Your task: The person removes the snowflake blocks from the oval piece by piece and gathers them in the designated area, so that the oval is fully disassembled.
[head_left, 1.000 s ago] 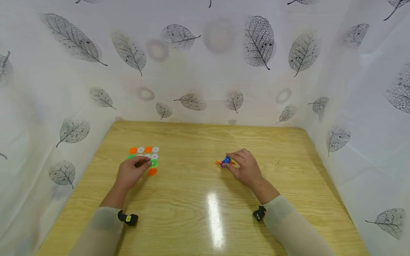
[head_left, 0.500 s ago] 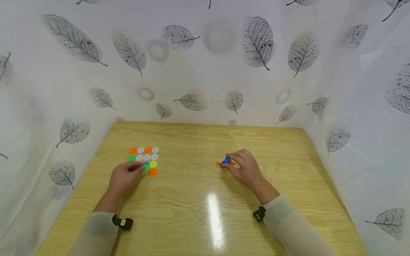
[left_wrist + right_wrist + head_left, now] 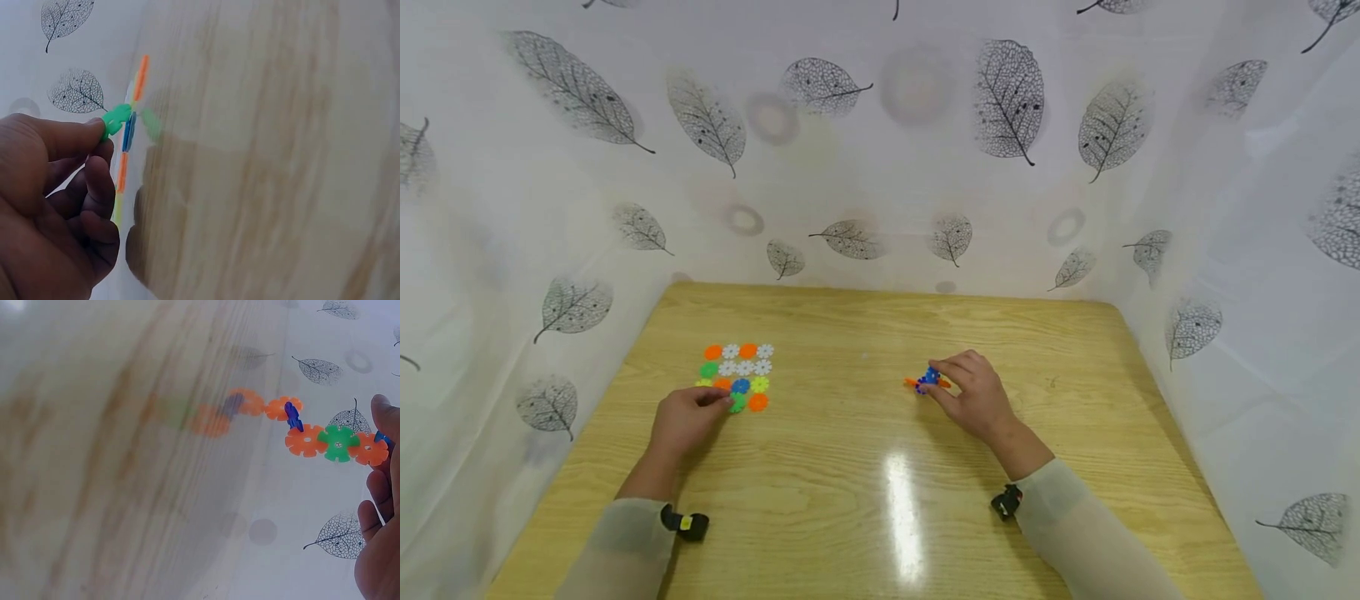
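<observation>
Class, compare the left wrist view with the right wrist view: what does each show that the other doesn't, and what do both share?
Only left wrist: the left hand pinching a green disc, near other pieces seen edge-on.
Only right wrist: the right hand holding a chain of joined orange, green and blue pieces.
Both: the wood-grain table and leaf-print sheet.

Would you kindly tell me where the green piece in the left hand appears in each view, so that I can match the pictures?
Head: green piece left of centre, pinched in the left hand.
Left wrist: green piece in the upper left, at the hand's fingertips.
Right wrist: not in it; that green flower belongs to the flower chain at the right hand.
Shared landmark: the leaf-print cloth, in all three.
</observation>
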`<state>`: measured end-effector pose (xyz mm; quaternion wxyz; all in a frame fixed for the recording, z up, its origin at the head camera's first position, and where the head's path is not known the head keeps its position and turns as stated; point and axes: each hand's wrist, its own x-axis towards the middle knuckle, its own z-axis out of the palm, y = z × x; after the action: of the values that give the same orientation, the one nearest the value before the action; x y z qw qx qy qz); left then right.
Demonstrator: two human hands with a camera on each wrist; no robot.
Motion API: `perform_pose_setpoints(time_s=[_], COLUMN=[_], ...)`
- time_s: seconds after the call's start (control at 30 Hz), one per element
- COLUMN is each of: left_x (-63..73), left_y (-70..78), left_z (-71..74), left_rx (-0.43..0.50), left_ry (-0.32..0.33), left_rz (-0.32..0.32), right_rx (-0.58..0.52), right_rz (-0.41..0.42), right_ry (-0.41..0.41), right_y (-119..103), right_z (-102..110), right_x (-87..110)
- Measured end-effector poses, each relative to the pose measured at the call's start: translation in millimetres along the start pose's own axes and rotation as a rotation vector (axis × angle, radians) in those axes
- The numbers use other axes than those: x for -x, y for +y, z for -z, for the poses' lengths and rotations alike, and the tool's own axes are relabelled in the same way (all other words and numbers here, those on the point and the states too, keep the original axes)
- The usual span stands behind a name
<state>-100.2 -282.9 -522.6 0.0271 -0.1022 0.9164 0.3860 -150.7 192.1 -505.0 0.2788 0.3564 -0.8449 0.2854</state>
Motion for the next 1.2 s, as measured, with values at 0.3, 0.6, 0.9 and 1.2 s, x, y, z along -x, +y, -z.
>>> perform_pose_setpoints(time_s=[0.3, 0.6, 0.9, 1.2], left_x=[-3.1, -6.8, -6.1, -5.3], left_y=[-3.7, -2.9, -0.8, 0.5], left_z=[-0.2, 0.9, 3.6, 3.5], left_rx=[-0.047, -0.127, -0.141, -0.143], left_ry=[-0.032, -0.034, -0.038, -0.036], left_rz=[0.011, -0.012, -0.001, -0.025], right_rx=[0.001, -0.007, -0.005, 0.004], right_rz=[-0.005, -0.006, -0.013, -0.013], right_ry=[0.001, -0.003, -0.006, -0.01], right_y=[-1.0, -1.8, -2.6, -1.5], right_z=[0.8, 1.3, 1.7, 1.1], right_x=[-0.5, -0.7, -0.8, -0.8])
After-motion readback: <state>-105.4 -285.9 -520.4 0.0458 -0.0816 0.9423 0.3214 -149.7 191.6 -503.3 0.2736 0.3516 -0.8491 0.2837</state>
